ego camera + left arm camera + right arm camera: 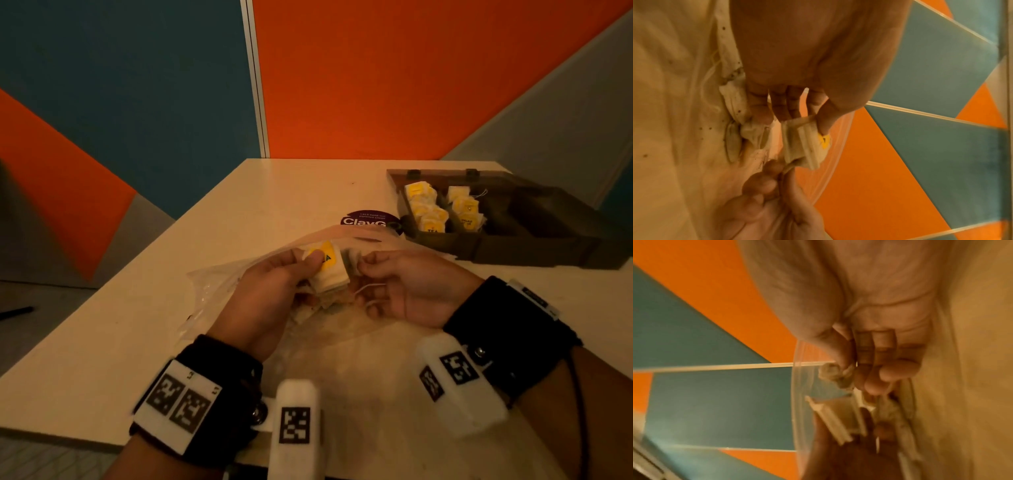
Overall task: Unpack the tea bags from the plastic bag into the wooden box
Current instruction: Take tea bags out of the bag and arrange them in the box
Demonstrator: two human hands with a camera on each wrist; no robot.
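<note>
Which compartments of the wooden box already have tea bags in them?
The two left compartments of the brown wooden box hold yellow-tagged tea bags; the right-hand part looks empty.

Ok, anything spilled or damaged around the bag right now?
Yes. Dark specks, likely loose tea, dot the plastic bag near a crumpled tea bag beside the left hand. The stack it grips looks neat.

Bare table [239, 205] lies open to the left of and beyond the crumpled plastic bag [212, 284], so a hand could pass there. To the right the wooden box [534, 246] blocks the way, its two left compartments filled with tea bags [428, 212], with a purple sticker [368, 219] flat just beside it
</note>
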